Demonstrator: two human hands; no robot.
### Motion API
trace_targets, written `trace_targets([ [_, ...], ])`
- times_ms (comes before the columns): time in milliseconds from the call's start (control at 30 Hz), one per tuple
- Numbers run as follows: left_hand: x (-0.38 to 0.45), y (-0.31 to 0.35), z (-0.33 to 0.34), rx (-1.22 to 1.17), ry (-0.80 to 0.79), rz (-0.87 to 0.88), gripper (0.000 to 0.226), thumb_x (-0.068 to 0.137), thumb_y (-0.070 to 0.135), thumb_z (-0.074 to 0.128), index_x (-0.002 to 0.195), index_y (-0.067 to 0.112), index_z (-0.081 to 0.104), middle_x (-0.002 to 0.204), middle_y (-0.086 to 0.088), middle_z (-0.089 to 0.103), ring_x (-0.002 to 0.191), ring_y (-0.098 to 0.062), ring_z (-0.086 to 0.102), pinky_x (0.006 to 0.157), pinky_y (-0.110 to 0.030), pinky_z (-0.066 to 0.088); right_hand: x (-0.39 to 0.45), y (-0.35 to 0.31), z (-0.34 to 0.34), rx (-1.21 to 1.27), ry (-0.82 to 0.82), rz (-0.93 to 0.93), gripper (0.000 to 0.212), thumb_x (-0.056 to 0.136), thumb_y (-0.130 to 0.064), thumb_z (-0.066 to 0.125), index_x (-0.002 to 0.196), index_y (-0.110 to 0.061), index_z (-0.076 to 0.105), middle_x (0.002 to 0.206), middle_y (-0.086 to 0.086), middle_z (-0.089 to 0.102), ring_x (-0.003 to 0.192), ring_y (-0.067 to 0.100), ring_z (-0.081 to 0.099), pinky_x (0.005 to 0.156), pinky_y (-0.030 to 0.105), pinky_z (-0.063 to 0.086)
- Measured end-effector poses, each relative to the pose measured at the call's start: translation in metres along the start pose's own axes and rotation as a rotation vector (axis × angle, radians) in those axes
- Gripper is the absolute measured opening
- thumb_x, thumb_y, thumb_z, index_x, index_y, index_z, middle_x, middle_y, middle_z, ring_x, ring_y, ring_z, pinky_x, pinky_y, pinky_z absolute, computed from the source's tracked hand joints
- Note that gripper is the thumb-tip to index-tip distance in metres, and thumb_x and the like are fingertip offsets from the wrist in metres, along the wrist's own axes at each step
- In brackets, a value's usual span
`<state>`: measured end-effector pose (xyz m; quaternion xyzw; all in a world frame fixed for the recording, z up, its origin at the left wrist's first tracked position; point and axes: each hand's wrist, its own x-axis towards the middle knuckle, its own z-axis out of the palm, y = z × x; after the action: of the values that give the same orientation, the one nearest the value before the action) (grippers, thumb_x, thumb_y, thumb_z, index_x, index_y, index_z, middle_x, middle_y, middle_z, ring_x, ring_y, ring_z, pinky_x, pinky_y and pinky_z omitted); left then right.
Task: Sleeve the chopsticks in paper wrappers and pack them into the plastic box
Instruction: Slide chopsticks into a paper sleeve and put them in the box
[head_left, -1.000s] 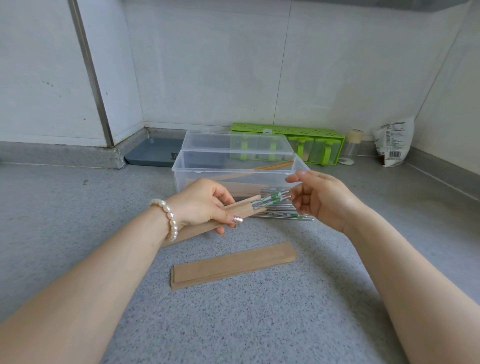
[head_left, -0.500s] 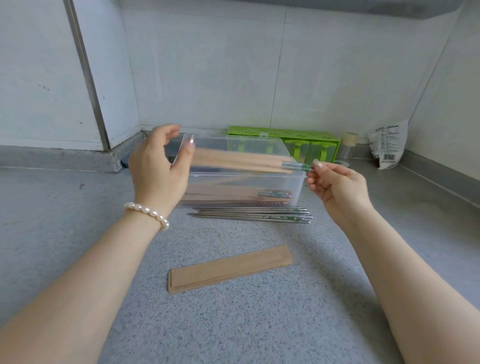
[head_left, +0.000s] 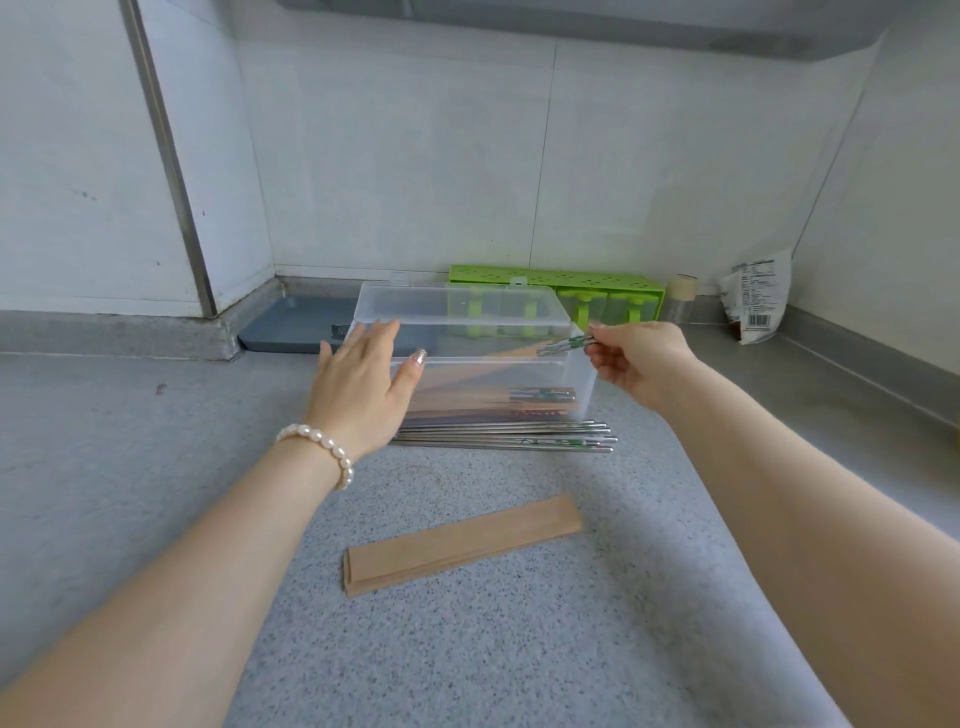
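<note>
The right hand (head_left: 636, 358) pinches the green-patterned metal ends of a sleeved pair of chopsticks (head_left: 563, 345) at the right end of the clear plastic box (head_left: 582, 384), and the paper-wrapped length slopes down into the box toward the left. The left hand (head_left: 361, 387) has its fingers straight and spread, flat at the box's near-left corner; it looks to be touching the front wall, though contact is hard to confirm. Inside the box, other wrapped pairs (head_left: 519, 397) already lie along the bottom. Just in front of the box, bare steel chopsticks (head_left: 501, 439) lie in a row on the speckled counter (head_left: 156, 467), and nearer the camera sits a small stack of brown paper wrappers (head_left: 462, 543).

My read is that this pair is being lowered in, with more pairs left to sleeve. The risks from here are modest but real — the pinch is only on the exposed metal tips, so if the pair is dropped at this slant the sticks could slide out of the open sleeve, or land crosswise on the pairs below and waste room. The box is light and its lid (head_left: 457, 306) stands open behind, so a push from either hand could skid it back or tip it. Easing the pair down level, with the left hand bracing the wall, would avoid both
</note>
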<state>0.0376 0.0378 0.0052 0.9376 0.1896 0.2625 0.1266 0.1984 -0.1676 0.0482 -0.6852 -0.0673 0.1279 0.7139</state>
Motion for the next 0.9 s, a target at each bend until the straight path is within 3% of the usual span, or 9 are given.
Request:
trace_targets([
  [100, -0.001, 0.002, -0.001, -0.016, 0.015, 0.014, 0.056, 0.098, 0.042, 0.027, 0.146, 0.014, 0.022, 0.154, -0.003, 0.021, 0.144, -0.019, 0.013, 0.115, -0.044, -0.001, 0.004, -0.01, 0.007, -0.515, 0.026, -0.118, 0.028, 0.091, -0.025, 0.06, 0.089, 0.001, 0.067, 0.054, 0.007, 0.054, 0.042, 0.016, 0.041, 0.042, 0.023, 0.036],
  [200, -0.002, 0.003, -0.005, -0.128, 0.199, 0.051, 0.044, 0.097, 0.034, 0.039, 0.134, 0.011, 0.044, 0.139, -0.007, 0.048, 0.131, -0.024, 0.041, 0.114, -0.046, 0.011, -0.001, -0.007, 0.016, -0.928, -0.035, -0.27, 0.05, 0.097, -0.039, 0.044, 0.096, 0.007, 0.066, 0.052, 0.008, 0.05, 0.047, 0.022, 0.043, 0.05, 0.025, 0.036],
  [267, -0.004, 0.007, -0.008, -0.173, 0.354, 0.121, 0.037, 0.092, 0.032, 0.045, 0.116, 0.008, 0.06, 0.116, -0.007, 0.063, 0.108, -0.024, 0.057, 0.102, -0.044, 0.035, -0.006, 0.003, 0.018, -0.954, -0.058, -0.375, 0.044, 0.098, -0.036, 0.042, 0.108, 0.001, 0.064, 0.058, 0.007, 0.052, 0.056, 0.024, 0.048, 0.058, 0.028, 0.038],
  [333, -0.008, 0.013, -0.013, -0.248, 0.411, 0.205, 0.026, 0.086, 0.028, 0.05, 0.093, 0.009, 0.067, 0.089, -0.001, 0.067, 0.082, -0.016, 0.059, 0.08, -0.035, 0.047, -0.009, 0.011, 0.016, -0.87, -0.005, -0.487, 0.03, 0.096, -0.03, 0.048, 0.109, -0.01, 0.066, 0.064, 0.003, 0.054, 0.059, 0.023, 0.051, 0.058, 0.027, 0.04],
  [400, -0.013, 0.02, -0.017, -0.306, 0.307, 0.277, 0.014, 0.084, 0.021, 0.06, 0.077, 0.012, 0.066, 0.071, 0.007, 0.061, 0.066, -0.008, 0.055, 0.066, -0.032, 0.051, -0.013, 0.015, 0.011, -0.763, 0.057, -0.573, 0.016, 0.092, -0.023, 0.057, 0.097, -0.012, 0.068, 0.061, 0.0, 0.051, 0.053, 0.018, 0.047, 0.052, 0.023, 0.035],
  [500, -0.022, 0.032, -0.018, -0.284, -0.077, 0.299, 0.017, 0.081, 0.028, 0.068, 0.07, 0.015, 0.066, 0.065, 0.011, 0.06, 0.062, -0.002, 0.054, 0.064, -0.025, 0.05, -0.021, 0.02, 0.004, -0.726, -0.041, -0.562, 0.012, 0.083, -0.015, 0.069, 0.073, -0.015, 0.063, 0.054, 0.0, 0.048, 0.048, 0.015, 0.041, 0.05, 0.022, 0.035],
  [633, -0.031, 0.046, -0.012, -0.175, -0.51, 0.26, 0.036, 0.067, 0.051, 0.073, 0.079, 0.018, 0.066, 0.076, 0.008, 0.062, 0.069, -0.004, 0.054, 0.068, -0.022, 0.051, -0.025, 0.04, 0.001, -1.046, -0.242, -0.466, 0.021, 0.078, -0.015, 0.073, 0.064, -0.021, 0.058, 0.059, -0.004, 0.052, 0.054, 0.012, 0.046, 0.049, 0.02, 0.036],
  [767, -0.034, 0.049, -0.006, -0.132, -0.65, 0.259, 0.046, 0.056, 0.055, 0.079, 0.085, 0.022, 0.064, 0.075, 0.013, 0.058, 0.067, -0.001, 0.052, 0.062, -0.016, 0.045, -0.019, 0.053, -0.001, -1.168, -0.352, -0.399, 0.019, 0.078, -0.022, 0.074, 0.068, -0.021, 0.058, 0.066, -0.008, 0.054, 0.065, 0.012, 0.05, 0.054, 0.021, 0.038],
  [900, -0.035, 0.052, -0.003, -0.175, -0.686, 0.259, 0.05, 0.055, 0.048, 0.083, 0.092, 0.021, 0.063, 0.075, 0.013, 0.057, 0.065, -0.002, 0.051, 0.062, -0.016, 0.045, -0.017, 0.052, -0.002, -1.191, -0.381, -0.387, 0.017, 0.079, -0.024, 0.073, 0.072, -0.02, 0.058, 0.07, -0.006, 0.055, 0.07, 0.015, 0.05, 0.059, 0.024, 0.04],
])
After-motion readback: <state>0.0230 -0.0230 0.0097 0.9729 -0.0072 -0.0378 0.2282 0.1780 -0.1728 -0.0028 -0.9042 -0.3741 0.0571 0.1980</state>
